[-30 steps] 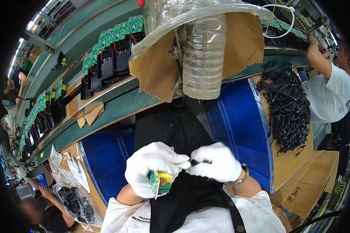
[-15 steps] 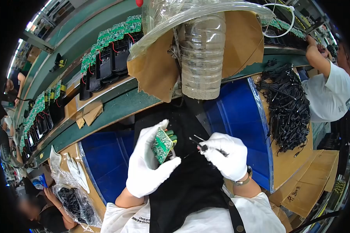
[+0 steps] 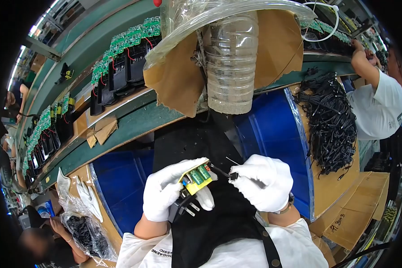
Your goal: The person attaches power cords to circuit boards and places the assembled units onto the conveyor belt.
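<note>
Above our black apron, our left hand (image 3: 165, 190), in a white glove, grips a small circuit board (image 3: 197, 177) by its edges, its green and yellow parts turned up, while a black plug (image 3: 183, 201) with 2 metal prongs juts out below it. Our right hand (image 3: 265, 183), also gloved, pinches a black cable (image 3: 233, 176) just beside the board; we cannot tell whether the 2 are joined. In front of us, a clear plastic bottle (image 3: 231, 71) stands out against torn cardboard (image 3: 176, 82), with green boards (image 3: 129, 38) lined up on the bench at left. At right, a heap of black cables (image 3: 328, 127) lies beyond a blue bin (image 3: 272, 138), near a co-worker (image 3: 374, 105) in a white shirt.
</note>
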Demonstrator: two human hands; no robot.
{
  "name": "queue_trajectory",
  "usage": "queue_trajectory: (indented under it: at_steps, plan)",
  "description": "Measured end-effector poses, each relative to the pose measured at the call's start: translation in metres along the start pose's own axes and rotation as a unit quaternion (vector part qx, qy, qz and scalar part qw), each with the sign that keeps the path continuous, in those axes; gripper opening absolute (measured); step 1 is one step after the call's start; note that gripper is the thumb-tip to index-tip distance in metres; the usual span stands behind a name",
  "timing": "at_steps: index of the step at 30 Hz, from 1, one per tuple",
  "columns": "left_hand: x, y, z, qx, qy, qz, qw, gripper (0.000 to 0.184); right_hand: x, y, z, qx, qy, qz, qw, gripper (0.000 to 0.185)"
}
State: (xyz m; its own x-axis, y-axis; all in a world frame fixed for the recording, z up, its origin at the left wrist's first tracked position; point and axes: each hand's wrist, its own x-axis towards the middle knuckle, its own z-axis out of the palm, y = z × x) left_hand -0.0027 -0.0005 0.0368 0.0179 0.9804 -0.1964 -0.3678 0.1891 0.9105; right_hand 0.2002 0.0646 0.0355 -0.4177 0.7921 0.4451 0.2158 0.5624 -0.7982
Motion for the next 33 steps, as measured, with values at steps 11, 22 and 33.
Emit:
queue_trajectory:
  at_steps: [11,22,33]
  plan:
    - [-0.001,-0.003,0.002,-0.009,-0.001,0.012,1.000,0.075,0.000,0.002,0.001,0.132,-0.022,0.087,0.987,0.007]
    - [-0.001,-0.007,-0.001,-0.061,-0.090,0.027,0.994,0.059,-0.004,0.003,0.001,0.155,-0.010,0.120,0.981,0.009]
    - [0.000,-0.004,-0.005,-0.032,-0.085,-0.004,0.996,0.053,-0.006,0.004,0.003,0.097,0.011,0.110,0.989,0.006]
